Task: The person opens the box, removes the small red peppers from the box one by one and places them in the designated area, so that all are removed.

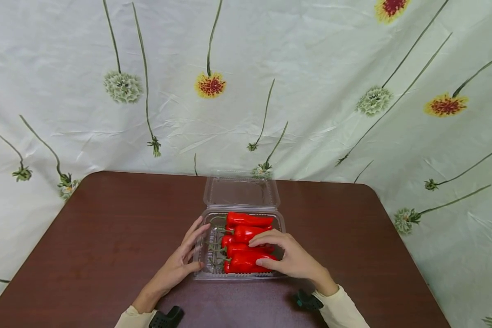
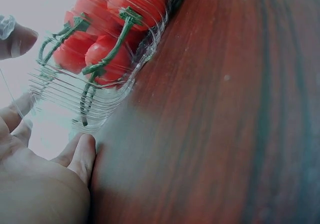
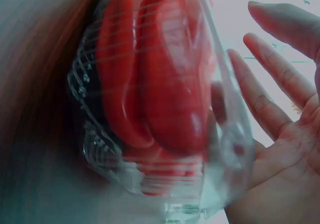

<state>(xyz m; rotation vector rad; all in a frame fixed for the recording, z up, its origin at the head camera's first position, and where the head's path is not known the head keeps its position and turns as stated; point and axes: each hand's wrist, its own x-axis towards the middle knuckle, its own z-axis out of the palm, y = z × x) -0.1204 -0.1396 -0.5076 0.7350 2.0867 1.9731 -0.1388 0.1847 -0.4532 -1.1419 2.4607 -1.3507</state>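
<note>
A clear plastic clamshell box (image 1: 246, 276) sits on the table with several red peppers (image 1: 248, 263) lying in it, green stems pointing left. Its transparent lid (image 1: 241, 192) is folded back at the far side. Along the box's left side rests my left hand (image 1: 175, 263), with fingers stretched and thumb at the near left rim. Over the right ends of the peppers is my right hand (image 1: 292, 255), fingers spread and slightly bent; whether they touch the peppers is hard to tell. Through the ribbed wall, the right wrist view shows red peppers (image 3: 175, 78) close up.
Underneath is a dark brown wooden table (image 1: 139, 218) with rounded far corners. A white cloth (image 1: 303, 68) printed with flowers hangs behind it and along its sides. Dark devices are strapped at the left wrist (image 1: 166, 317) and the right wrist (image 1: 309, 300).
</note>
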